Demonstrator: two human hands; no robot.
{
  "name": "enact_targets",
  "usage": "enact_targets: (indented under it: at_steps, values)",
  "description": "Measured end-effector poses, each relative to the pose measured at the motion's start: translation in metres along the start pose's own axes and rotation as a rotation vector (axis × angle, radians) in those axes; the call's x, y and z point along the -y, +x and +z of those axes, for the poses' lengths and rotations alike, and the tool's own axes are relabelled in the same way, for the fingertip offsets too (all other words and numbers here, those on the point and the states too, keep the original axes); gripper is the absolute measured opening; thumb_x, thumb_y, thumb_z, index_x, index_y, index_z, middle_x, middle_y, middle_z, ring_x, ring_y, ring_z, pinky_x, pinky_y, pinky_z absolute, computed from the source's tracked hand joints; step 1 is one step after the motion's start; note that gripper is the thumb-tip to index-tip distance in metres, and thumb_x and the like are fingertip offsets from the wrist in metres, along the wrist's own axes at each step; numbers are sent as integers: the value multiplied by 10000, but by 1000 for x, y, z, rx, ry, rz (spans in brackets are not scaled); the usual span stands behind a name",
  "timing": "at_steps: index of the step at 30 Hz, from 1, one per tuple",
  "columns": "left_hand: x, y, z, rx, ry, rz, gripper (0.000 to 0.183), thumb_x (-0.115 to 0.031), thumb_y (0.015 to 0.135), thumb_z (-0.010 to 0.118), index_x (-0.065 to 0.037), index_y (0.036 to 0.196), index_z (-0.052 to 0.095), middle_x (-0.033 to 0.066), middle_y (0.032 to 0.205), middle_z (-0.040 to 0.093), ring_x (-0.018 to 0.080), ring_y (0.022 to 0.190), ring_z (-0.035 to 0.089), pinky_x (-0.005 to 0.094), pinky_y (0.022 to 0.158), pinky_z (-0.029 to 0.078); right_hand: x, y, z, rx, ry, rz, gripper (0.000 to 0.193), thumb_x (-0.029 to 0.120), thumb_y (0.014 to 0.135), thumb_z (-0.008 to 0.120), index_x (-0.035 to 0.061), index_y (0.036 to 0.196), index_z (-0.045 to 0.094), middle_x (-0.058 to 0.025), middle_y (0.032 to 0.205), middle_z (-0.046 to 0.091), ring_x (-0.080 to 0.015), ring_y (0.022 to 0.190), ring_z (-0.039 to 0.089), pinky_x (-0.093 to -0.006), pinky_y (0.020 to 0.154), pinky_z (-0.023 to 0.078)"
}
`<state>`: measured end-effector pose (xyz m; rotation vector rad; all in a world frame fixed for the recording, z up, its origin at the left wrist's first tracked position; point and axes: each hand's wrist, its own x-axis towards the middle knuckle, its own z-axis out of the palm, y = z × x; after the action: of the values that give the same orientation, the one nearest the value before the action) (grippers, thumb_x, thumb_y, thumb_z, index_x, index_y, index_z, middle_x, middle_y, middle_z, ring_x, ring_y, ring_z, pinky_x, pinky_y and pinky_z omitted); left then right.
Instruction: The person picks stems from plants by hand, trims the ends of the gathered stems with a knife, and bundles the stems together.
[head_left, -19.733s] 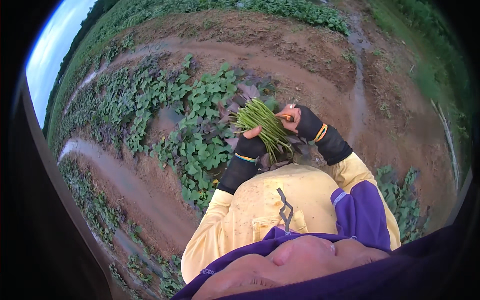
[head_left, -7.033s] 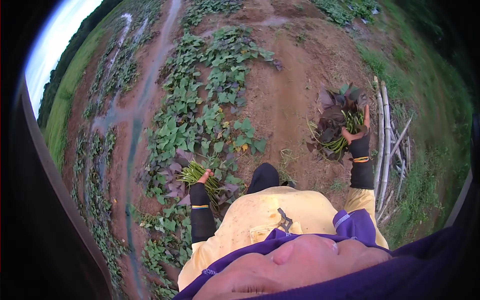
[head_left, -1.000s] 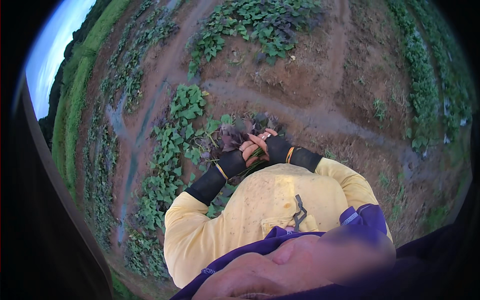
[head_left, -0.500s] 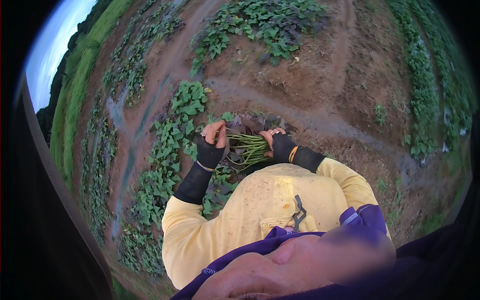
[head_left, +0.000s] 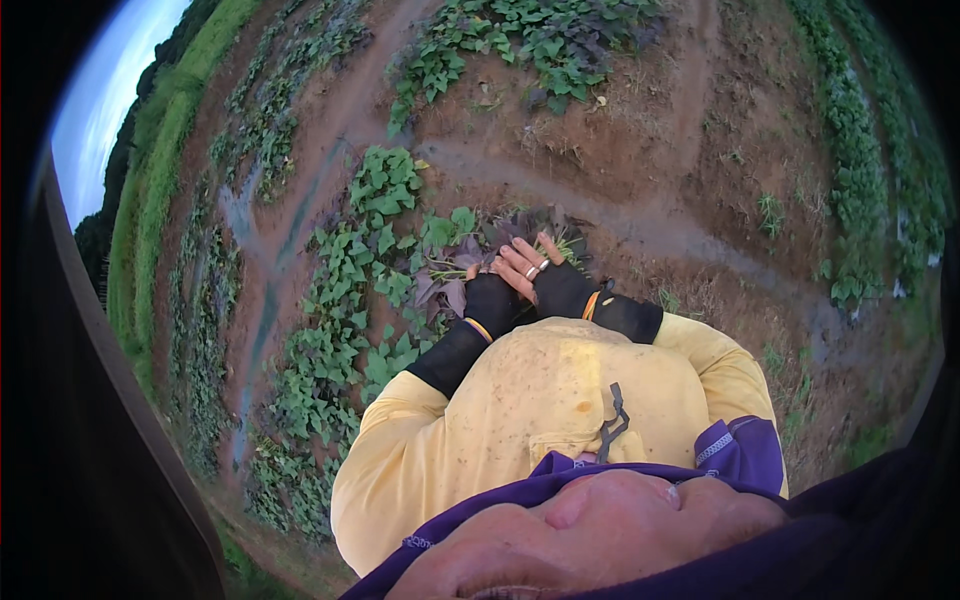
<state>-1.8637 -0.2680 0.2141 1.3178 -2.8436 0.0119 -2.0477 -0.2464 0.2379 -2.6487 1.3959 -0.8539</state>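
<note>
A bundle of green leafy stems with dark purple leaves is gathered close in front of me, low over the plants. My right hand, in a black fingerless glove with rings on the fingers, lies across the bundle with its fingers curved over it and pointing up and left. My left hand, gloved likewise, is pressed against the right one, closed at the near side of the bundle; most of its fingers are hidden. Stem ends show beyond my right hand, purple leaves on the left.
A row of green vines runs along my left. Another leafy patch grows farther ahead. Wet brown soil paths cross between the rows. More crop rows stand at the far right, and tall grass borders the left.
My left hand has moved right and slightly down to meet the right hand. My right hand has turned over the bundle, covering most of the stems that showed between the hands.
</note>
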Motion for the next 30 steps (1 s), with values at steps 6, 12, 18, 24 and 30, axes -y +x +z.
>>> enact_targets:
  at_steps: [6,12,18,24,30]
  values:
    - [-15,-16,1,-357,-373,-161,601,-267,749,723,-36,1237,460,158,1073,605,286,1027,582,455,890,412,-16,-7,25,61,82,-75,520,244,876,457,99,1375,428,-115,1198,566,-277,1145,515,-545,1092,186]
    - [64,-7,-38,106,-1549,-454,635,22,765,658,-43,1331,378,136,1200,502,196,1014,583,319,868,492,-17,-6,32,-20,47,-259,421,248,813,482,249,1227,558,-58,1044,585,-247,993,544,-546,1047,264]
    - [30,92,-97,98,-131,549,691,-227,740,728,-229,1375,455,150,1496,261,394,1372,256,563,1029,334,0,0,41,-236,153,-285,264,238,776,512,240,1012,631,-92,936,605,-277,910,573,-553,968,346]
    - [24,150,-61,690,32,851,691,-554,672,676,-323,1307,528,109,1572,64,391,1436,35,685,1040,192,14,-3,42,-86,202,-348,227,253,753,540,215,951,645,-53,845,593,-252,862,580,-530,906,382]
    - [31,150,-16,459,94,1127,644,-490,658,702,-147,1181,551,143,1505,277,350,1395,254,614,1080,203,2,-8,46,-100,285,-277,279,270,786,526,240,1036,645,-44,900,591,-235,861,574,-519,909,379]
